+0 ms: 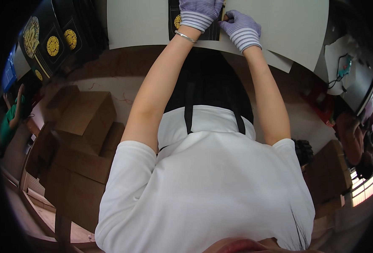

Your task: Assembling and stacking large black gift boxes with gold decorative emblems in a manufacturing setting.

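Note:
Both my hands wear lilac knit gloves with white striped cuffs. My left hand (200,9) rests over a black panel (173,33) with pale stitching and a round gold emblem (178,21). The picture's top edge cuts off the left fingers, so their pose is hidden. Just right of the panel's edge, my right hand (242,28) is closed, thumb and fingers pinched together. A small brownish bit shows at its fingertips, too small to name. Under the panel lies a large pale sheet or board (140,25) on the work surface.
Black pieces with gold emblems (52,45) are heaped at the far left. Cardboard boxes (85,122) stand on the floor to my left, another box (327,173) to my right. A person in green (11,116) is at the left rim. A teal device with a cord (344,65) lies at right.

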